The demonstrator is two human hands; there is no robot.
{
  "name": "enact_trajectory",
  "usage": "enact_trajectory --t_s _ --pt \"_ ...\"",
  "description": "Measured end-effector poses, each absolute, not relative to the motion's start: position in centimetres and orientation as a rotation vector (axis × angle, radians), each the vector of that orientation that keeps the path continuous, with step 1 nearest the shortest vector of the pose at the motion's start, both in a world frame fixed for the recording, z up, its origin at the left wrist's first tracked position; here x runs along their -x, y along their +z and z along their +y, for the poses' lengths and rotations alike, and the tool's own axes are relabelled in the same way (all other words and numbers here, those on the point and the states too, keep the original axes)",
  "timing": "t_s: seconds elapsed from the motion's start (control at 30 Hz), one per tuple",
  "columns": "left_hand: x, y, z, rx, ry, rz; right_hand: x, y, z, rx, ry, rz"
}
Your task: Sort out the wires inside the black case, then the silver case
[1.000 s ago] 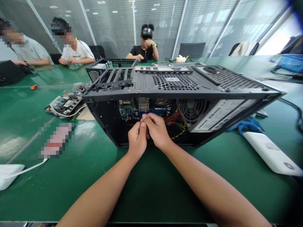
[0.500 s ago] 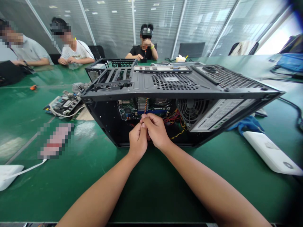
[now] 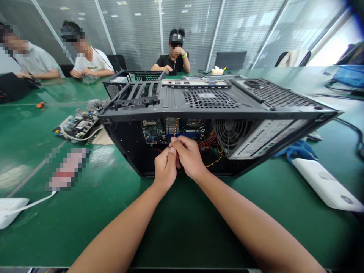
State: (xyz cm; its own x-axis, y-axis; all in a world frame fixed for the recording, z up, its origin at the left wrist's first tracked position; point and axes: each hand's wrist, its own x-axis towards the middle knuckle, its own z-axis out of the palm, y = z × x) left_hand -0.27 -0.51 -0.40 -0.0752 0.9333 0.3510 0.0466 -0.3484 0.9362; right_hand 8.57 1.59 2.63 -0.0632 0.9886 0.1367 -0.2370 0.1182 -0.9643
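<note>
A black computer case (image 3: 170,113) lies before me with its open side facing my hands. Inside it are a motherboard (image 3: 155,132), a power supply (image 3: 250,138) with a round fan grille, and a bundle of coloured wires (image 3: 209,142). An orange and black twisted cable (image 3: 176,127) runs down from the motherboard area into my fingers. My right hand (image 3: 189,155) pinches this twisted cable at its lower part. My left hand (image 3: 165,167) is closed right beside it, fingertips touching the right hand's; what lies between its fingers is hidden.
Left on the green table (image 3: 113,235) are a loose circuit board (image 3: 79,123) and a blurred-out pinkish item (image 3: 68,168) on a white cable. A white power bank-like block (image 3: 327,184) and blue cloth (image 3: 303,149) lie right. Several people sit across the table.
Both hands keep nearly the same place and grip at the twisted cable. The view has shifted very slightly; otherwise little differs.
</note>
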Motion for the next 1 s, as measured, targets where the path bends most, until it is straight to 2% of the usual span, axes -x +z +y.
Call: enact_trajectory --t_s 0.33,0.67,1.0 --pt "0.69 -0.50 -0.50 -1.672 1.646 1.407 -8.68 2.20 1.98 0.886 1.044 -1.261" --pt "0.52 -0.30 -0.36 -1.601 1.827 1.389 -8.55 2.31 2.02 0.893 1.040 -1.254" --pt "1.21 -0.16 -0.17 -1.806 1.865 1.476 -8.58 1.80 2.32 0.958 0.900 -1.298"
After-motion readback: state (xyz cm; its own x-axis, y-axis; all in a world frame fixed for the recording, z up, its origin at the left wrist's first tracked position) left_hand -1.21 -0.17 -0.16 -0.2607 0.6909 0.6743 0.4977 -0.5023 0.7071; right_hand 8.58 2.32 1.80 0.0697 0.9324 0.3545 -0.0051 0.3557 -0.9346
